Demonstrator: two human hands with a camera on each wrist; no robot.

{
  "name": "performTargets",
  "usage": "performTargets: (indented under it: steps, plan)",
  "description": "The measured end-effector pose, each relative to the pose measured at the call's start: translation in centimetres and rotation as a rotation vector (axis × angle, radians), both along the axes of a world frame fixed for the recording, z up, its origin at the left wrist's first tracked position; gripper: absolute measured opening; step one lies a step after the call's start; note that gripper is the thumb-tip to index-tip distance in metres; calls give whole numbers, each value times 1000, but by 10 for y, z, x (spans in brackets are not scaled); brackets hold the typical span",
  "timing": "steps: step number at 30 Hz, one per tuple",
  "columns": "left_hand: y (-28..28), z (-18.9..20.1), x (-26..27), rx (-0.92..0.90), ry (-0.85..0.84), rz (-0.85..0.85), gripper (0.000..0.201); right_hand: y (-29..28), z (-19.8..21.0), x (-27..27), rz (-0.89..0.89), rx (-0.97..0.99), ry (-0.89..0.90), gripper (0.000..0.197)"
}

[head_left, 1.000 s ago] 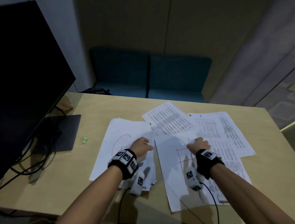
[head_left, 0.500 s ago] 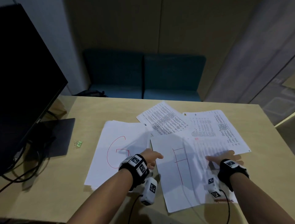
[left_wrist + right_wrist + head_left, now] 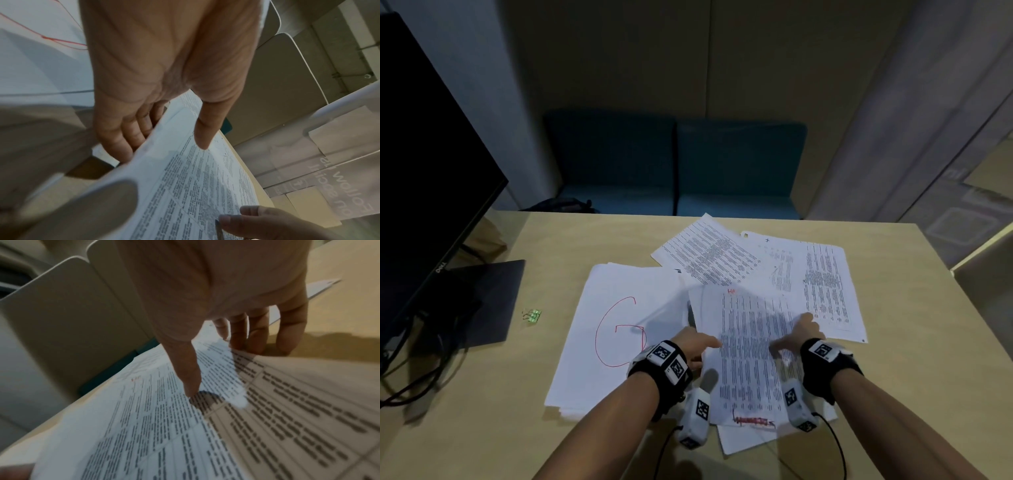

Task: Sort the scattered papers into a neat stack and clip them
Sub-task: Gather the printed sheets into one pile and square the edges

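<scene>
A printed sheet [image 3: 750, 346] with red marks at top and bottom is held over the middle of the desk, above a white sheet. My left hand [image 3: 700, 342] pinches its left edge, thumb on top [image 3: 202, 142] and fingers [image 3: 123, 146] underneath. My right hand [image 3: 803, 330] pinches the right edge, thumb [image 3: 190, 386] on the print [image 3: 164, 426] and fingers [image 3: 246, 340] behind it. To the left lies a white pile [image 3: 599, 342] topped by a red "G". Two more printed sheets [image 3: 709, 253] [image 3: 825, 284] lie farther back. A small green binder clip [image 3: 532, 315] sits left of the pile.
A black monitor [image 3: 424, 171] stands at the left on its dark base [image 3: 489, 301], with cables [image 3: 410, 387] trailing to the desk's left edge. Teal seats [image 3: 674, 164] stand behind the wooden desk [image 3: 585, 240]. A grey partition [image 3: 928, 137] rises at the right.
My right hand has lifted the printed sheet from the right and carried it left over the sheet with red lines. My left hand has come off the white pile and taken its left edge.
</scene>
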State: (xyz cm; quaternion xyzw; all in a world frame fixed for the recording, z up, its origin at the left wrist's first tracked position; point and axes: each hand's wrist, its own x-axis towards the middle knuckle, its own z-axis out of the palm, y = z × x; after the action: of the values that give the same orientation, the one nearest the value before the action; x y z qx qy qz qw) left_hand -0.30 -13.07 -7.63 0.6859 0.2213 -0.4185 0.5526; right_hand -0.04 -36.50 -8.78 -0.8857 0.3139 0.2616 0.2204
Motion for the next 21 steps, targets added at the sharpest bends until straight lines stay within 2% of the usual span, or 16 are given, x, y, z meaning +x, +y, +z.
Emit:
performTargets:
  steps: [2,3,6,8,10,13,15,17,21]
  plan:
    - [-1,-9,-2,68,-27,-70,67,2,-4,-1,10,48,-6,115]
    - [-1,-11,-2,101,-50,-88,70,2,-4,-1,7,70,-14,115]
    - [-4,2,-6,199,-250,-111,52,-2,-1,1,-15,65,-48,106]
    - [-5,15,-5,270,-445,-201,46,-5,5,4,-56,14,-120,95]
    - [-5,32,-3,311,-565,-314,39,-7,12,7,-87,-2,-215,83]
    - [-1,50,4,325,-681,-397,13,-8,18,13,-153,138,-362,77]
    - [3,62,9,323,-760,-385,4,-7,23,16,-216,307,-428,80]
    - [8,71,14,281,-820,-327,7,-2,31,19,-294,475,-454,77]
    - [22,93,20,185,-914,-128,10,18,42,27,-400,713,-520,57]
